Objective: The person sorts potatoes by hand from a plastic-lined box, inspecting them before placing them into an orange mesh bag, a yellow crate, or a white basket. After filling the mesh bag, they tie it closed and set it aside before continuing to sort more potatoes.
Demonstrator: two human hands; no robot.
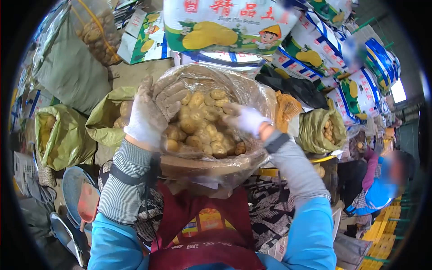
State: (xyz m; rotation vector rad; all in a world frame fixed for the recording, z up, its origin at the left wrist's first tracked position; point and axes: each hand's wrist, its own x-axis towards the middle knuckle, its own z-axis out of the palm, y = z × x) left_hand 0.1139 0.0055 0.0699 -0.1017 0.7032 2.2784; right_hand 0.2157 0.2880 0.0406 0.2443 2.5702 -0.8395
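Note:
Many potatoes lie in a box lined with clear plastic, right in front of my body. My left hand, in a dirty white glove, is at the box's left side with its fingers spread and nothing held in them. Over the right part of the potatoes is my right hand, also gloved. It is smeared by motion, so its fingers and anything in them cannot be made out.
Green sacks of potatoes stand left and right of the box. Printed cartons are stacked beyond it. At the lower left are blue basins and a red scoop. Another person is at the right.

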